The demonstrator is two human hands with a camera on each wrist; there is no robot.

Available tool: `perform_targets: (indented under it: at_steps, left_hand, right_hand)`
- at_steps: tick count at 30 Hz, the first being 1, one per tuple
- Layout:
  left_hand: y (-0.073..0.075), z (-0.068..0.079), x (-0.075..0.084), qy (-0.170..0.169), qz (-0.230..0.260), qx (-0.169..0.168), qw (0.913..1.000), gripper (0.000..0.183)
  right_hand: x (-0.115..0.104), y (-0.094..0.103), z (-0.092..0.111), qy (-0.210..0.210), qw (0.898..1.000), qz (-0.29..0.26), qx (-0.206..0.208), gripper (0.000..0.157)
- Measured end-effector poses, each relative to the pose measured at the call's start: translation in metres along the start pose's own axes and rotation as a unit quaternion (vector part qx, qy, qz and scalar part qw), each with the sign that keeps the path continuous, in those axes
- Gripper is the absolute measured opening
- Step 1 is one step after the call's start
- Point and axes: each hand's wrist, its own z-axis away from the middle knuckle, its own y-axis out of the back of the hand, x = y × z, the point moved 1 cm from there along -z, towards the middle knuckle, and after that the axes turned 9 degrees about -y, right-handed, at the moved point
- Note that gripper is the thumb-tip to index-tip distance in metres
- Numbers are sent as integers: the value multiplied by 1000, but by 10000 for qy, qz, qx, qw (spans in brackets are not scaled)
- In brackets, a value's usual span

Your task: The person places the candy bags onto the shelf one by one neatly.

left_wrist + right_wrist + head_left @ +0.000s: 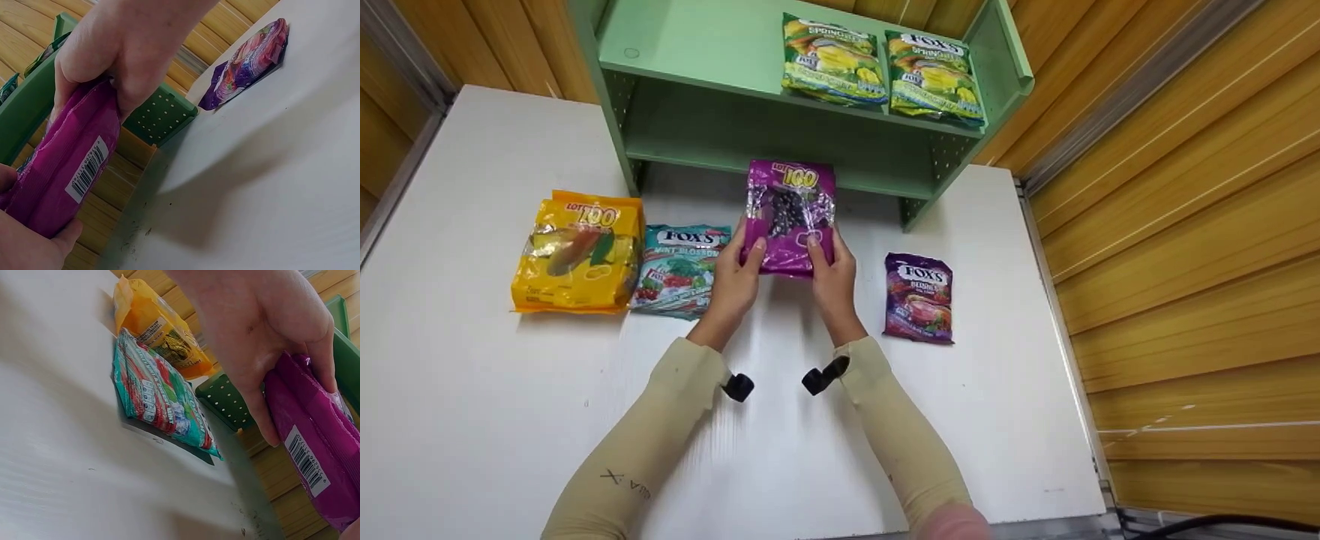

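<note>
Purple bag [790, 214]: LOT 100 print, held between both hands at its lower sides, raised off the surface, in front of the shelf unit's lower shelf. Printed front faces the head camera.
Left hand [737, 279]: gripping the bag's left edge, thumb on the front face, fingers wrapped to the side.
Right hand [834, 276]: same grip mirrored on the right edge, thumb on the front.
Barcode [86, 169]: white label on the bag's bottom end, visible from both wrists.
Shelf unit [780, 166]: green, stands at the far side of the surface, peg holes in its side panels.
Green-yellow bags [834, 64]: two, side by side on the top shelf, toward its right end. FOX'S readable on the right one.
Teal bag [684, 262]: FOX'S, lying on the surface left of the left hand, partly behind it in head view.
Yellow bag [579, 255]: LOT 100, just beside the teal bag, further left.
Berries bag [919, 298]: small, dark purple, FOX'S, lying on the surface to the right, apart from the right hand.
Surface [1005, 420]: white, a few small marks.
Sleeves [671, 412]: pale, black device at each wrist.
Walls [1185, 300]: wood-look boards.
</note>
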Motion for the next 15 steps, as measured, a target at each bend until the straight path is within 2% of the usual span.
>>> perform_targets:
  at_steps: [1, 6, 11, 15]
  left_hand:
    - [0, 0, 4, 6, 17, -18, 10000, 56]
    - [-1, -5, 4, -26, 90, -10, 10000, 55]
    - [-3, -7, 2, -213, 54, 67, 9997, 56]
    - [-5, -8, 5, -124, 19, 93, 9999, 57]
  right_hand:
    - [0, 0, -1, 0, 10000, -52, -13, 55]
    - [-2, -1, -6, -42, 10000, -28, 8, 57]
    - [-6, 0, -8, -29, 10000, 63, 10, 54]
    - [-8, 1, -12, -86, 9999, 96, 6, 54]
